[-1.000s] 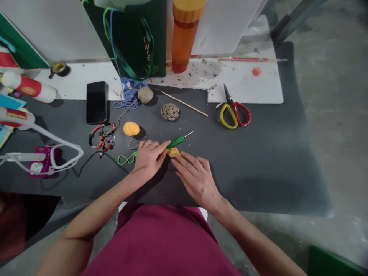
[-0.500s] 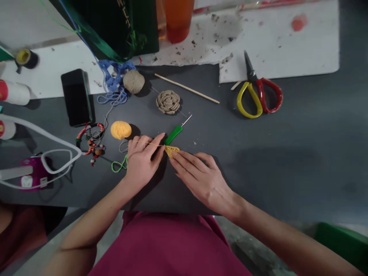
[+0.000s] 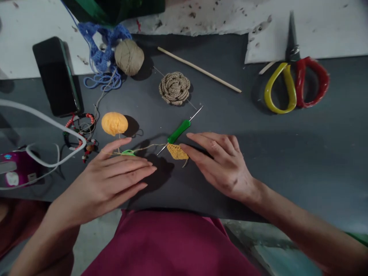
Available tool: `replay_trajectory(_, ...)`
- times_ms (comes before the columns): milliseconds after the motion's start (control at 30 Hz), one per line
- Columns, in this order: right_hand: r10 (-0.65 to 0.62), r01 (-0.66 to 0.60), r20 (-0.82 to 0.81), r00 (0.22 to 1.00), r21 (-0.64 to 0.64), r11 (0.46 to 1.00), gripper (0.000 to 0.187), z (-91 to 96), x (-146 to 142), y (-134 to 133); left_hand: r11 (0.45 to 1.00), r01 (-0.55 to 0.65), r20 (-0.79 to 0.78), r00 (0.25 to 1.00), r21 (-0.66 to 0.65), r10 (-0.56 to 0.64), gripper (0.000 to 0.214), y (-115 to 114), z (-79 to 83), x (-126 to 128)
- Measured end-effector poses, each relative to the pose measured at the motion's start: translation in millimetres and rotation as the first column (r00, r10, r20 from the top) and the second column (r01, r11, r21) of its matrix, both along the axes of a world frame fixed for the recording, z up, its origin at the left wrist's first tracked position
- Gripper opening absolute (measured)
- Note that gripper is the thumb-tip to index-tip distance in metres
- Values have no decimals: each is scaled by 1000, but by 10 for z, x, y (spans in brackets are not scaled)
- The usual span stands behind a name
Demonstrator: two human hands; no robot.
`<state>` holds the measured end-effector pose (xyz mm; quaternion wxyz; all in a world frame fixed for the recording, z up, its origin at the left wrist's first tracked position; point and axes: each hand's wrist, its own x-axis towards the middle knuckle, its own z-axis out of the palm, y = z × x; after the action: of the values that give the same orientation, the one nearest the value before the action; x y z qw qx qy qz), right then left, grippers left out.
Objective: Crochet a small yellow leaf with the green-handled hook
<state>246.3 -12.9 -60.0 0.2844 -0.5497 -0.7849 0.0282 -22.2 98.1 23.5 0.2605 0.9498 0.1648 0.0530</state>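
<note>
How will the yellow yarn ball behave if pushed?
The yellow yarn ball looks soft and light for its size, so it probably squashes a little. Its rounded shape suggests it may roll, though the strand running from it could tug it.

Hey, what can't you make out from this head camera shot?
In the head view:
- Green cord loop: partly hidden by the left hand.
- Yellow crochet piece: stitches too small to count.
- Dark green bag: cut off by the top edge.
- Magenta device: cut off by the left edge, partly crossed by a white cable.
</note>
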Motion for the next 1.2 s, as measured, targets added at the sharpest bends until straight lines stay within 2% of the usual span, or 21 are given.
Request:
replay_trajectory(133, -65, 54, -168, 984, -67, 996, 12, -28, 29, 85, 981, 48, 31, 999, -186, -43, 26, 135, 226, -262)
replay_trajectory(200, -97, 74, -227, 969, -107, 991, 7, -25, 21, 145, 985, 0, -49, 999, -172, -9, 33, 157, 301, -350)
replay_trajectory(233, -107, 77, -241, 965, -132, 988, 7, -19, 12, 177, 990, 27, -67, 997, -139, -37, 35, 144, 316, -358)
replay_trajectory(267, -115, 77, -247, 962, -160, 984, 7, -10, 0, 207, 995, -17, -69, 998, -94, 11, 34, 113, 312, -335)
replay_trajectory(300, -122, 76, -247, 961, -186, 980, 9, 0, -13, 235, 989, -138, -60, 989, -46, 136, 32, 68, 286, -281)
replay_trajectory(333, -129, 78, -242, 962, -211, 974, 11, 10, -26, 259, 943, -333, -53, 941, 26, 334, 29, 11, 238, -200)
replay_trajectory(367, -137, 81, -233, 963, -234, 969, 12, 20, -38, 278, 911, -401, -9, 915, 99, 403, 26, -49, 173, -99)
replay_trajectory(467, -147, 87, -201, 969, -280, 956, 12, 46, -63, 311, 966, -141, 69, 989, 219, 129, 28, -206, -82, 215)
replay_trajectory(533, -150, 87, -194, 969, -298, 951, 12, 60, -73, 317, 952, -81, 59, 996, 294, 66, 27, -262, -239, 350)
replay_trajectory(667, -173, 98, -198, 965, -341, 935, 15, 96, -90, 322, 936, -84, 84, 995, 343, 59, 29, -308, -404, 401)
replay_trajectory(933, -133, 62, -146, 980, -412, 909, 27, 184, -78, 357, 959, -89, 80, 994, 268, 70, 29, -450, -533, 365)
replay_trajectory(1067, -96, 34, -129, 987, -414, 910, 26, 184, -59, 354, 958, -93, 64, 995, 273, 79, 31, -467, -558, 346)
replay_trajectory(1200, -71, 9, -136, 988, -411, 911, 25, 180, -49, 352, 963, -60, 27, 998, 262, 54, 31, -422, -519, 348)
